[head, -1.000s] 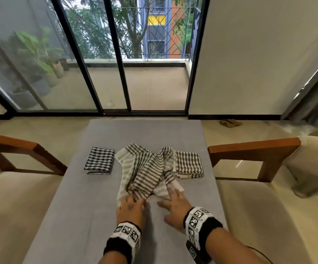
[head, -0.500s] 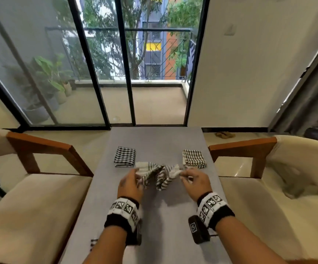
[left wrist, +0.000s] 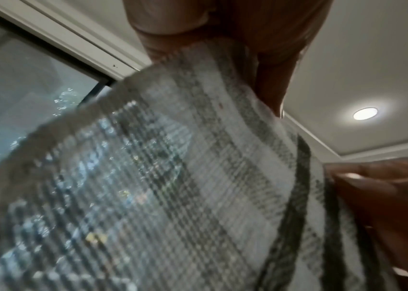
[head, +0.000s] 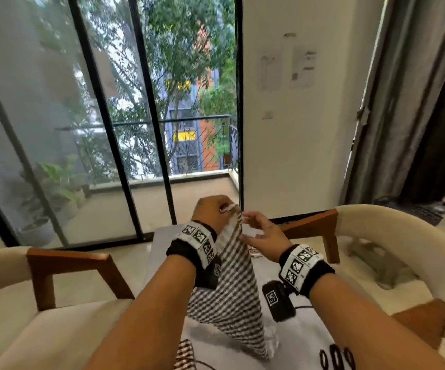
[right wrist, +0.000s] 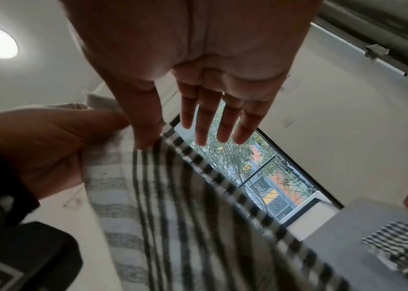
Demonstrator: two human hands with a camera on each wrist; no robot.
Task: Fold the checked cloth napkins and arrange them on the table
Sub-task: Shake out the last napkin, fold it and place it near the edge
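Observation:
An unfolded black-and-white checked napkin (head: 232, 284) hangs in the air above the grey table (head: 304, 343). My left hand (head: 213, 212) pinches its top corner, as the left wrist view shows (left wrist: 222, 49). My right hand (head: 258, 232) is just to the right of that corner. Its fingers (right wrist: 205, 118) are straight, and only the thumb touches the napkin's (right wrist: 172, 216) upper edge. A folded checked napkin (right wrist: 402, 246) lies on the table (right wrist: 347, 226) to the right. The other folded napkin is hidden behind my arms.
Armchairs with wooden arms stand to the left (head: 69, 263) and right (head: 309, 228) of the table. A checked piece of cloth (head: 185, 356) lies at the near table edge. Sliding glass doors (head: 136, 129) are beyond the table, and a curtain (head: 416, 102) hangs at right.
Both hands rose from the tabletop, lifting the napkin so it hangs down. The right hand went from holding the bunched cloth to straight fingers. The head view tilted up.

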